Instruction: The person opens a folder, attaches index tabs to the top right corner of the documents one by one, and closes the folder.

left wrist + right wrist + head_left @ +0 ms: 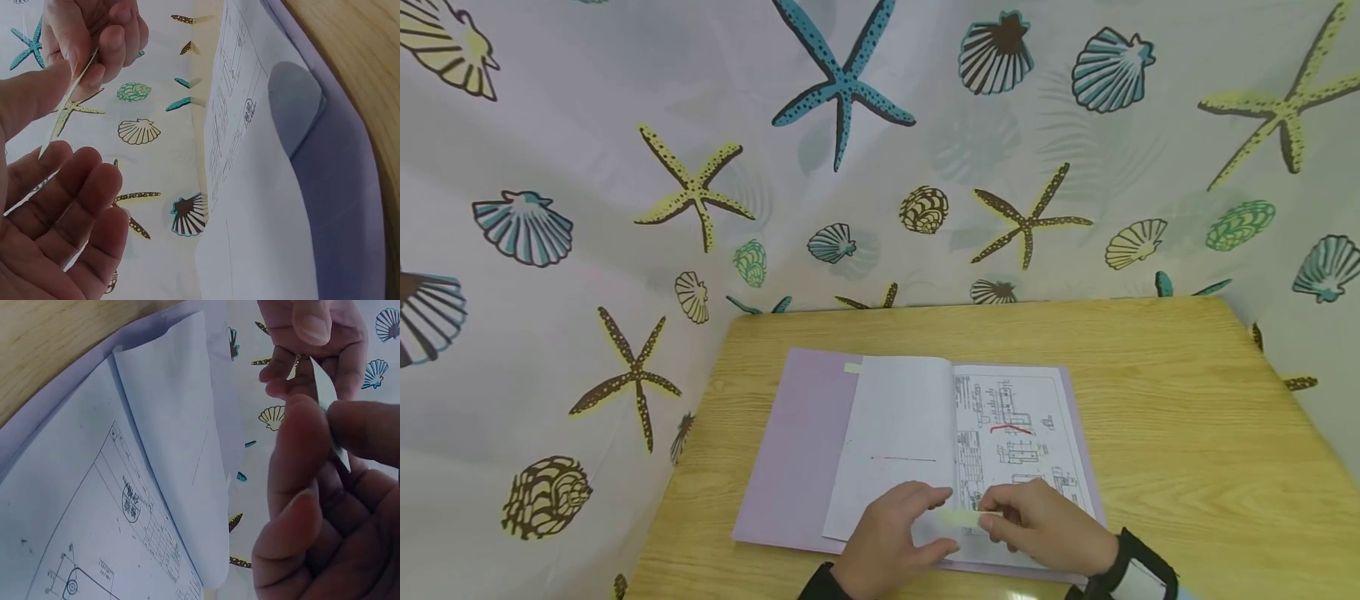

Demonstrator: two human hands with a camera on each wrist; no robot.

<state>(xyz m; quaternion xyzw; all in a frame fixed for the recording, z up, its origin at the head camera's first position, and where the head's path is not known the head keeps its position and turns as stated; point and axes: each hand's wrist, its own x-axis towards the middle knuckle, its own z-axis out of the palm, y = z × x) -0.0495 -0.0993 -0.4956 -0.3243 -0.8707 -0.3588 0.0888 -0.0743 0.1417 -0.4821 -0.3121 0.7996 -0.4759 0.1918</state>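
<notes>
My right hand (1041, 521) pinches a pale yellow-green strip of paper (958, 518) between thumb and fingers, above the lower part of an open folder of papers (797, 450). The strip (324, 387) is seen nearly edge-on in the right wrist view. Facing it from the left, my left hand (891, 533) has its thumb and fingers spread apart, with the strip's free end close to the fingertips. The folder has a light purple cover. Its left page (898, 408) is white with one thin line; the right page (1015, 396) carries technical drawings and a red mark.
A small yellow-green tab (852, 367) sticks out at the top left of the white page. The folder lies on a wood-grain table (1187, 433). Behind and beside the table hangs a white curtain (880, 200) printed with shells and starfish.
</notes>
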